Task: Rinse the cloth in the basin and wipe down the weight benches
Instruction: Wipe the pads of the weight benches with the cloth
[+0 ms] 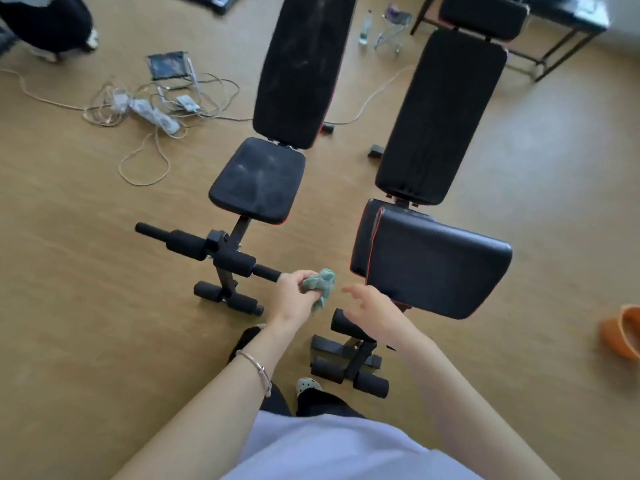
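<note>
Green cloth (320,284), bunched into a wad, is held in the left hand (292,294), fingers curled round it, a loose tail hanging below the fist. Just beside it the right hand (370,306) is held with fingers spread and relaxed, nothing gripped.

Ahead and to the left of the grip is set the dusty bench (258,180): black seat streaked grey, long axis running away from the person, backrest at the far end. Its foot bar (266,271) ends just beside the left knuckles.

Ahead and to the right is set the second bench (436,258), roughly parallel to the first, seat tilted, surface darker and cleaner. The cloth hand is judged the nearer to the dusty seat, so a forward reach along that axis is called for.

Well apart, at the right edge of the floor (86,271), an orange basin (620,336) is stood.
</note>
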